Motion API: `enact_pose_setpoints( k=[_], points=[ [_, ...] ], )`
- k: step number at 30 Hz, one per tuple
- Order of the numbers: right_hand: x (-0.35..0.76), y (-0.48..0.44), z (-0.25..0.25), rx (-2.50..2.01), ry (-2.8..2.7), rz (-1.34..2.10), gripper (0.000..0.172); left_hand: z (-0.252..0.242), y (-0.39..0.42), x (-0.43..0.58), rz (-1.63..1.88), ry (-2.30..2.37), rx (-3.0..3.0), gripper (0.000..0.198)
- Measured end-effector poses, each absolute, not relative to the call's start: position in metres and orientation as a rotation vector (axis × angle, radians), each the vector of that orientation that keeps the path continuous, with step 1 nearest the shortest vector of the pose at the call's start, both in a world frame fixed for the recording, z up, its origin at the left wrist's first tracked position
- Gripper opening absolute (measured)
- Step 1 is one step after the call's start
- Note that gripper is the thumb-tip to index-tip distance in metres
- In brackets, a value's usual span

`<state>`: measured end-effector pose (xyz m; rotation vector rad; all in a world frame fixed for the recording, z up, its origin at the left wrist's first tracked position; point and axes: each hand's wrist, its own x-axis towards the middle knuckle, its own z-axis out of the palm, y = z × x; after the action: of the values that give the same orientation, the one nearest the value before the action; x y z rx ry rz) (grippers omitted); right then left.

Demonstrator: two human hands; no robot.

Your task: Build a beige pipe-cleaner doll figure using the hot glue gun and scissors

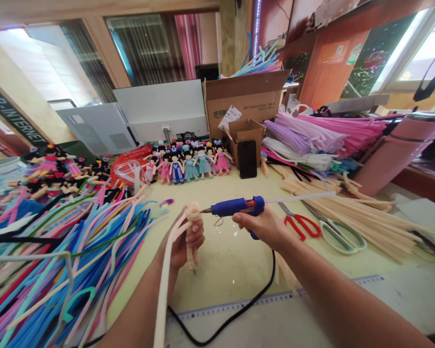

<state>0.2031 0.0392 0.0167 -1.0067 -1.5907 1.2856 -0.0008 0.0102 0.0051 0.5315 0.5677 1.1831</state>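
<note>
At the far left a heap of loose pipe cleaners (58,251) in blue, pink, purple and green covers the bench (232,261), too many to count. Behind it finished dolls (54,164) lie in a jumble. Further in, one row of standing dolls (188,162) lines the back of the bench; about eight, though they overlap.

The left hand (183,241) is raised over the middle of the bench, its fingers wrapped tightly round one cream figure (193,232) held upright. One long cream strand (163,290) hangs from the same grip toward the near edge.

Just right of it, the right hand (263,224) has its fingers closed on the grip of one blue glue gun (239,207). The nozzle points left at the figure's head, very close; whether they touch I cannot tell. One white glue stick (297,198) juts from the back of the gun, and one black cord (239,309) loops down across one ruler (232,306).

Behind stand two cardboard boxes, a large box (246,96) and a small box (252,130), with one black phone (247,158) propped against the small one. Two pairs of scissors lie right of the gun: red scissors (300,224) and pale green scissors (340,234). Beyond are cream stems (366,217) and stacked pink, purple and white bundles (329,133)
</note>
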Motion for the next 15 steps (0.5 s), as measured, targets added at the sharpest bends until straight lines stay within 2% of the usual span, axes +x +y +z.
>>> enact_pose_setpoints(
  k=[15],
  points=[
    [0.2018, 0.0378, 0.0188, -1.003, -1.595, 1.28, 0.029, 0.0038, 0.0108, -0.001, 1.157, 0.576, 0.558, 0.034]
  ],
)
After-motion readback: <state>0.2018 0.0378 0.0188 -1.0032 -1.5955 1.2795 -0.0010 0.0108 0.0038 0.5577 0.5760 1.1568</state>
